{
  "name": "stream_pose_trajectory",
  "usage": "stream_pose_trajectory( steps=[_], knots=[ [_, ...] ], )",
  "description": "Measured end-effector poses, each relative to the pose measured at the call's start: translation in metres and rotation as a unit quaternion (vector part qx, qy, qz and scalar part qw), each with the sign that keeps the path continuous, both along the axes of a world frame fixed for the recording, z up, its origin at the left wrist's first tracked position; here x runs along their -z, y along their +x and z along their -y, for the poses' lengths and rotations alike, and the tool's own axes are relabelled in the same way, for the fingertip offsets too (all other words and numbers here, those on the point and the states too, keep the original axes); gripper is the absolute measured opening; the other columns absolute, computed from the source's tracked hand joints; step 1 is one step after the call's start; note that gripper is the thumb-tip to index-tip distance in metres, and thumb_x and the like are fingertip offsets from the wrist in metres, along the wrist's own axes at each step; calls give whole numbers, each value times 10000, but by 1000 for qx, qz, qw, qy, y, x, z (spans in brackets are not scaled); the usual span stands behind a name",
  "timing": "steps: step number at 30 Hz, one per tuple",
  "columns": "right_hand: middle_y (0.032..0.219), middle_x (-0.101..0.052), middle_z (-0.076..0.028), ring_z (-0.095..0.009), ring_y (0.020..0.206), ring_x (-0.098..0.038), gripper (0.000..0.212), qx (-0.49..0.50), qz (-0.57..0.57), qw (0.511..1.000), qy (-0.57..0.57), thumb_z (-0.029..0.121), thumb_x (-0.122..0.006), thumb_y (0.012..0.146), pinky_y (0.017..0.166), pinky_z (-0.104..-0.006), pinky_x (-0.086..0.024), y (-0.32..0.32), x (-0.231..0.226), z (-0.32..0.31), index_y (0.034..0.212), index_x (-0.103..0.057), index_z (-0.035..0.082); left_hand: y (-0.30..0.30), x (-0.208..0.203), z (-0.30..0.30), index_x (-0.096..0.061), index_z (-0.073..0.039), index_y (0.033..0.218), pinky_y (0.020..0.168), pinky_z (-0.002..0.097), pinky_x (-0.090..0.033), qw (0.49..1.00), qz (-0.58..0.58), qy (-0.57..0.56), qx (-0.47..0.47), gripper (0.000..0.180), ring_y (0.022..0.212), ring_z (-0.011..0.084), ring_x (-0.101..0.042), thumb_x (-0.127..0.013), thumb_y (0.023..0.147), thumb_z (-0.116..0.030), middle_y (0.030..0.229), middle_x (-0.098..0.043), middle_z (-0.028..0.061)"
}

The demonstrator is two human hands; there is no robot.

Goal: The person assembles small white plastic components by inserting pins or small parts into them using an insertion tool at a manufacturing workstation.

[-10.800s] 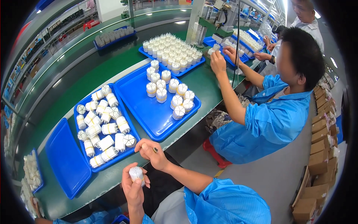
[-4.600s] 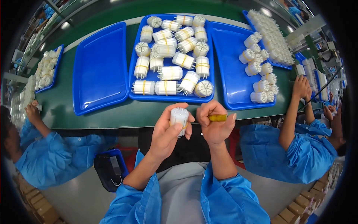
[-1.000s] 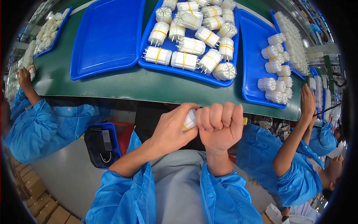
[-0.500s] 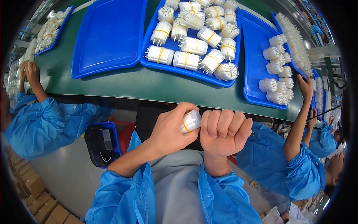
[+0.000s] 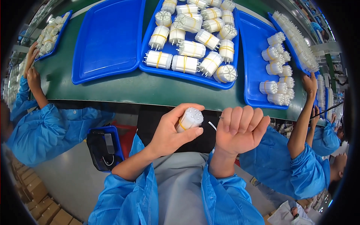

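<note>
Inside the left grip (image 5: 168, 132) sits a white cylinder (image 5: 190, 117)

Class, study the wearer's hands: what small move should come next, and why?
Perhaps bring the right hand and its thin tool closer to the white cylinder: the left hand holds it, one end exposed, while the tool stands apart.

No text, label, brand, number or sign can be read on anything in this view.

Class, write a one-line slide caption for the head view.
Left hand holds a banded white cylinder beside the curled right hand.
</note>
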State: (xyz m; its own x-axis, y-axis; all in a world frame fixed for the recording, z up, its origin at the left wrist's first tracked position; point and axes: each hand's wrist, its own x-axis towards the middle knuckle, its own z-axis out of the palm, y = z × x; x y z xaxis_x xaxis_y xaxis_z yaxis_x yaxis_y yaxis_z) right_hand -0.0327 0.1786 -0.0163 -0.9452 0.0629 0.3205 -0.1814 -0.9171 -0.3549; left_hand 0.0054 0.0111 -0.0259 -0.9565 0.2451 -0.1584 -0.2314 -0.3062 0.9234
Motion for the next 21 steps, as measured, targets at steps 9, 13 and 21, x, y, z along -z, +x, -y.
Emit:
stream_pose_trajectory(
  steps=[9, 13, 21],
  knots=[
    [591, -356, -6, -142, 499, -337, 462, -23, 39, 999, 4, 396, -262, 1069, 520, -301, -319, -1, 18, 1, 699, -332, 130, 2, -4, -2, -386, -25, 1328, 682, 318, -566, 989, 17, 145, -6, 514, 816, 222, -675, -648, 914, -179, 1019, -633, 181],
    [591, -356, -5, -143, 496, -337, 457, -19, 49, 999, 9, 390, -265, 1069, 519, -302, -318, -2, 22, 1, 700, -335, 129, 2, -3, -1, -371, -43, 1325, 669, 327, -578, 988, 3, 153, -9, 498, 815, 244, -685, -631, 929, -197, 1026, -631, 206],
    [586, -342, -4, -138, 488, -317, 446, -2, 64, 997, 33, 369, -271, 1069, 515, -301, -312, -9, 31, 3, 698, -339, 130, 0, -4, -1, -387, -40, 1308, 746, 358, -594, 973, 22, 231, -2, 438, 918, 265, -684, -611, 958, -177, 1149, -600, 224]
  ],
)
